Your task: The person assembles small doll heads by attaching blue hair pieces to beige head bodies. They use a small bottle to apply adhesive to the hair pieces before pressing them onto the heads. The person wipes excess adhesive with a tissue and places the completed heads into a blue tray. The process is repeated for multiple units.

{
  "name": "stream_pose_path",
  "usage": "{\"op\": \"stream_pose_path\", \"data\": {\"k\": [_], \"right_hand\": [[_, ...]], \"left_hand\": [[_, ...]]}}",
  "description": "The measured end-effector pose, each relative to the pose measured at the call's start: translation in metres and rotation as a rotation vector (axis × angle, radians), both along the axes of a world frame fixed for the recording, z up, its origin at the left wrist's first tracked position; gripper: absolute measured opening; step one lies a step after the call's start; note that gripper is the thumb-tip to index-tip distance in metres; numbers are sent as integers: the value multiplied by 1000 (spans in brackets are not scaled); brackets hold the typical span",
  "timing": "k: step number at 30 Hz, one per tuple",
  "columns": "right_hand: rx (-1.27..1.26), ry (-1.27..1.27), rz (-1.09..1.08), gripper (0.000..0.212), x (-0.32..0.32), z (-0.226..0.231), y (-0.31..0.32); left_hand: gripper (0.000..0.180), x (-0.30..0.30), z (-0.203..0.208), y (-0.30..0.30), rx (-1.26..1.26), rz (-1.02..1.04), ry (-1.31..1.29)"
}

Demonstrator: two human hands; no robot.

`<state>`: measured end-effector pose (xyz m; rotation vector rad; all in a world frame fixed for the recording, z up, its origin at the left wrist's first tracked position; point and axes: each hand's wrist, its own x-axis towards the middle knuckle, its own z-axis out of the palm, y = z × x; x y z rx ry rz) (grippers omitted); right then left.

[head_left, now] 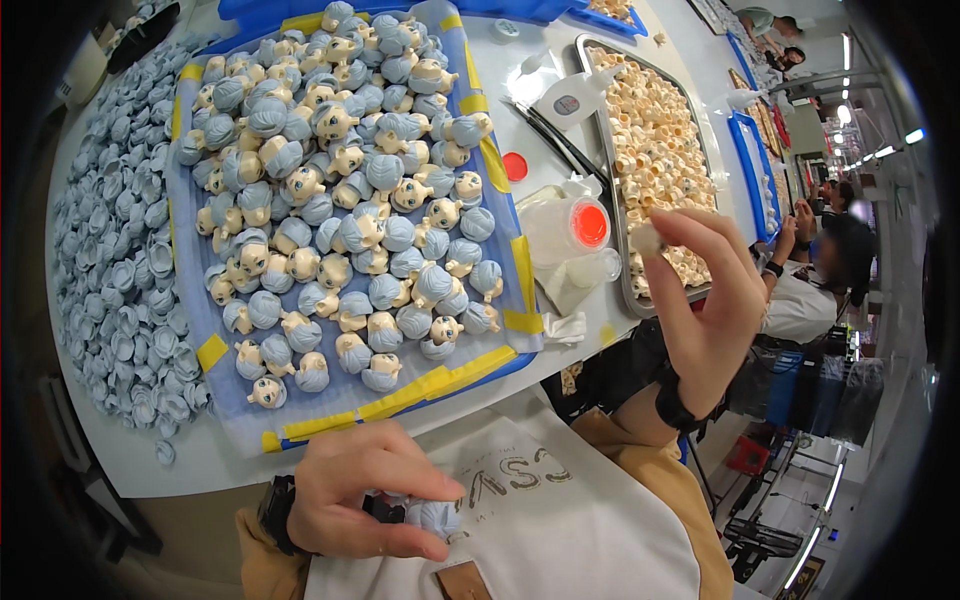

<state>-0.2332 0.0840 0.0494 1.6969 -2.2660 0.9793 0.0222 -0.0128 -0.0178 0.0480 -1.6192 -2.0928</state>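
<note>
My left hand, low in front of my apron, is closed on a light blue doll hair piece, held between thumb and fingers. Raised at the right, my right hand pinches a small pale piece between thumb and fingertip. Its exact kind I cannot make out. Behind that hand lies a metal tray filled with beige doll head parts. Ahead of my left hand is a blue tray lined with sheeting and yellow tape, bearing many doll heads with blue hair and painted eyes.
Loose blue hair pieces heap along the table's left. Between the trays are a white bottle, black tweezers, a red disc and a container with a red-orange top. Another person sits at the right.
</note>
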Motion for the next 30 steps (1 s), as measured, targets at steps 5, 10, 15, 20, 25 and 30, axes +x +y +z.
{"op": "stream_pose_path", "data": {"k": [5,10,15,20,25,30], "right_hand": [[150,46,41,24,-8,-8,-9],[198,105,68,19,-10,-11,-16],[228,147,60,17,-10,-10,-17],[104,-5,0,19,-7,-22,-7],[-11,-177,-35,24,-9,-37,4],[-207,-288,-65,29,16,-39,7]], "left_hand": [[30,0,11,12,-61,239,-99],[29,2,9,11,-119,275,-96],[37,3,4,10,-192,294,-122],[47,2,12,12,-5,236,-334],[47,2,14,14,103,183,-387],[43,-4,14,21,317,257,-329]]}}
